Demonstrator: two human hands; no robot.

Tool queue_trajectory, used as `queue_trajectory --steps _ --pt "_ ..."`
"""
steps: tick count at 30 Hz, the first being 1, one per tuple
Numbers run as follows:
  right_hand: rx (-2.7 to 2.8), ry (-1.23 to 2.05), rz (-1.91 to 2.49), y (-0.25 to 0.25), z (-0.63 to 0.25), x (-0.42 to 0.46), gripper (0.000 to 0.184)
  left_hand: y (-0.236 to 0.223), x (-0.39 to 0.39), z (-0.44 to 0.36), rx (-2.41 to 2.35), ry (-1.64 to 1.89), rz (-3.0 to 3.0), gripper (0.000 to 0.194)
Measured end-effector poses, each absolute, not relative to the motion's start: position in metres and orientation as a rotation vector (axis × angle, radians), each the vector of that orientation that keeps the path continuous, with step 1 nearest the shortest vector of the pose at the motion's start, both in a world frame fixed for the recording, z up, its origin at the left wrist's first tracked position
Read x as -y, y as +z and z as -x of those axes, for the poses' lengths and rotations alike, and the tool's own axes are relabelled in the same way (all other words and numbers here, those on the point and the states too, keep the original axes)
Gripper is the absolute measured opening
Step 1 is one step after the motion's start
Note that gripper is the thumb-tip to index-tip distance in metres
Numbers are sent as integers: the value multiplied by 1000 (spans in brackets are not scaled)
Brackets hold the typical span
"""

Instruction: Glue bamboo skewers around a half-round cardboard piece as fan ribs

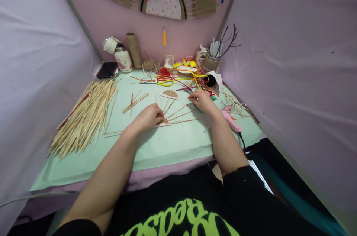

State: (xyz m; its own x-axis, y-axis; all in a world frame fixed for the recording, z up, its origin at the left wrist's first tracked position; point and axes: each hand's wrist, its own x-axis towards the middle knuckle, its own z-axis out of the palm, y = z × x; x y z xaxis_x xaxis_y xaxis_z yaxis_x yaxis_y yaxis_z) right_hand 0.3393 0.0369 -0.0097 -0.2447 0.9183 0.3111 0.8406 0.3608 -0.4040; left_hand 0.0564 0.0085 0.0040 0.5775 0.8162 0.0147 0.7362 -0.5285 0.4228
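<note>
My left hand (149, 117) is closed at the base of a small fan, its fingertips on a cardboard half-circle (167, 121) with a pale edge. Thin wooden sticks (182, 113) spread from that base to the right and upward, and others run left behind my wrist. My right hand (203, 101) is raised beyond the stick ends, thumb and fingers pinched together; whatever they hold is too small to make out. Just behind the fan lies a second cardboard half-circle (170, 94) with a scalloped edge.
On the left lies a big heap of wooden sticks (83, 120). Yellow-handled scissors (166, 83) rest among coloured pipe cleaners (198, 76). A pink glue gun (232, 120) with a cord lies by my right forearm. A bottle (123, 59) and phone (107, 70) stand back left.
</note>
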Motion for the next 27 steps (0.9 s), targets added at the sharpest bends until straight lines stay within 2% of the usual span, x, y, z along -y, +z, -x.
queue_trajectory --steps 6,18,23,27 --pt "2281 238 1579 -9 -325 -34 12 5 -8 -57 -1262 271 -2453 20" --pt "2330 233 1605 -8 -317 -33 15 5 -9 -55 -1257 291 -2446 20" --pt "2252 142 1704 -2 -323 -35 19 9 -8 -55 -1274 257 -2426 22" --pt "2392 83 1805 13 -315 -40 22 8 -8 -54 -1267 264 -2435 24"
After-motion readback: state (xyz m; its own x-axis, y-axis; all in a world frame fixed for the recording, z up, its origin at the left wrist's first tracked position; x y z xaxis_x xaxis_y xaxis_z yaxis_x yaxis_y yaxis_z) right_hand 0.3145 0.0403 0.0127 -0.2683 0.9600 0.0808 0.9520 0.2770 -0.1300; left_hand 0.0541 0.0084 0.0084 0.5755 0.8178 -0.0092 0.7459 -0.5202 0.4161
